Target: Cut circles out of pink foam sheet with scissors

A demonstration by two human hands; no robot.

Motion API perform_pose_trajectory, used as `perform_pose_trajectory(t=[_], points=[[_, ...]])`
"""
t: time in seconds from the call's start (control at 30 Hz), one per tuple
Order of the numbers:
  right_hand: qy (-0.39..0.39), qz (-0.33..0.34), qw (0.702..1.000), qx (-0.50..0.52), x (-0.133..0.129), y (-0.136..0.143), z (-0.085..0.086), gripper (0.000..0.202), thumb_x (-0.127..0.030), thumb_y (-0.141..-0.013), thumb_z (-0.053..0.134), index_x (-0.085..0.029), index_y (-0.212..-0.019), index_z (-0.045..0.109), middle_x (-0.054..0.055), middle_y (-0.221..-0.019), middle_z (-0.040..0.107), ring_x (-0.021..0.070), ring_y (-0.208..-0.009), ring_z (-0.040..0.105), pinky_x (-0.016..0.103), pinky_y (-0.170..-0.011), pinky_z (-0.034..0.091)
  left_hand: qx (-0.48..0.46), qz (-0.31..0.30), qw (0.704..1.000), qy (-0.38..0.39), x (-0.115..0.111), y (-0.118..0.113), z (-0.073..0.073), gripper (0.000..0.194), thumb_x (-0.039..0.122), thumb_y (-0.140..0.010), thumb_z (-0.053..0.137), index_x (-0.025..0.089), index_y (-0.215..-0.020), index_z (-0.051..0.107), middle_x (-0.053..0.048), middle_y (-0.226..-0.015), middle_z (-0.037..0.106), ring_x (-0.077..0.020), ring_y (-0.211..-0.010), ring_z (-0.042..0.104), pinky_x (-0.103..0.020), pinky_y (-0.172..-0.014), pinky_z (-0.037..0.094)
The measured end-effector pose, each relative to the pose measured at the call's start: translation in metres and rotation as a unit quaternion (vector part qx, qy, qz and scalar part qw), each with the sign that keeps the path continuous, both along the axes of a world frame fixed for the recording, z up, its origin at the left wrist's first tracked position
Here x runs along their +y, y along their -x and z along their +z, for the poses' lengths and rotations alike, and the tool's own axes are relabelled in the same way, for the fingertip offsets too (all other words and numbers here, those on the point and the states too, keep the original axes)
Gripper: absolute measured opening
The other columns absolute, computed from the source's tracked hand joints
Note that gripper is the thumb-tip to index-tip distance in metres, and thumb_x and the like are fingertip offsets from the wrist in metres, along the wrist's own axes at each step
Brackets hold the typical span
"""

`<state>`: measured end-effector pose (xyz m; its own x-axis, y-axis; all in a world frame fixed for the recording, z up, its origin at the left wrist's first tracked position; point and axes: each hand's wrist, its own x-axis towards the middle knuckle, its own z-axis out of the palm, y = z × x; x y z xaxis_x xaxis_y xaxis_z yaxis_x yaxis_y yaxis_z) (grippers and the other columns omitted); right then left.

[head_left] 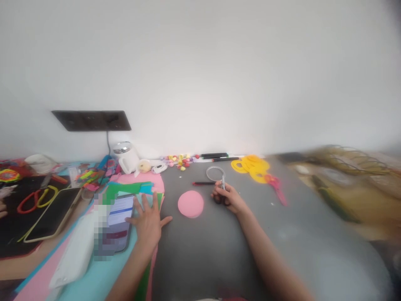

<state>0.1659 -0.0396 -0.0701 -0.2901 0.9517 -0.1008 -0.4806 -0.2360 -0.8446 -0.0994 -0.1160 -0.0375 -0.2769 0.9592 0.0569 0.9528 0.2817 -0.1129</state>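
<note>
My left hand (146,219) is spread with its fingers apart, at the right edge of a phone with a lit screen (120,221) and over a stack of coloured paper (122,267). My right hand (232,196) is closed around the dark handles of a pair of scissors (222,184), whose silver blades point up and away. Between the hands a pink paper circle (190,204) lies flat on the grey tabletop (200,255). Just beyond my right hand are a dark pen with a red end (203,183) and a thin, pale ring (215,168).
Yellow paper rings (252,165) and pink scissors (277,190) lie to the right. Dark pens (215,156) and small coloured beads (180,160) line the wall. A white mug (127,159), a second phone (53,215) and part of another hand (2,208) are at left.
</note>
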Motion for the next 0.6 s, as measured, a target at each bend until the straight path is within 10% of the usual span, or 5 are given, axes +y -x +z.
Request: perform_pose_trajectory(t=[0.2,0.4,0.6], points=[[0.004,-0.006,1.000,-0.003,0.002,0.000,-0.003,0.029,-0.033,-0.067,0.077,-0.022,-0.086,0.058,-0.005,-0.062,0.052,0.0095,-0.056,0.049,0.035,-0.076,0.047,-0.057,-0.107,0.990,-0.065,0.004,-0.022,0.006,0.067,0.039,-0.083,0.055,0.016,-0.142,0.032,-0.023,-0.150,0.021,-0.0389,-0.140,0.009,-0.067,-0.100,0.022],[0.000,-0.041,0.999,-0.018,0.006,0.001,-0.009,0.028,-0.042,-0.069,0.073,-0.019,-0.080,0.063,-0.002,-0.068,0.057,0.0130,-0.065,0.057,0.034,-0.075,0.049,-0.228,-0.304,0.924,0.045,0.019,-0.055,-0.009,0.086,0.040,-0.064,0.075,0.017,-0.137,0.037,-0.018,-0.147,0.032,-0.0330,-0.138,0.021,-0.054,-0.109,0.021],[0.001,-0.058,0.998,-0.035,0.008,0.001,-0.010,0.031,-0.047,-0.072,0.069,-0.017,-0.080,0.068,0.000,-0.065,0.058,0.0137,-0.064,0.058,0.028,-0.066,0.048,-0.272,-0.325,0.903,0.061,0.024,-0.061,-0.016,0.047,0.015,-0.068,0.070,0.016,-0.113,0.060,-0.014,-0.137,0.049,-0.0279,-0.132,0.037,-0.047,-0.110,0.027]])
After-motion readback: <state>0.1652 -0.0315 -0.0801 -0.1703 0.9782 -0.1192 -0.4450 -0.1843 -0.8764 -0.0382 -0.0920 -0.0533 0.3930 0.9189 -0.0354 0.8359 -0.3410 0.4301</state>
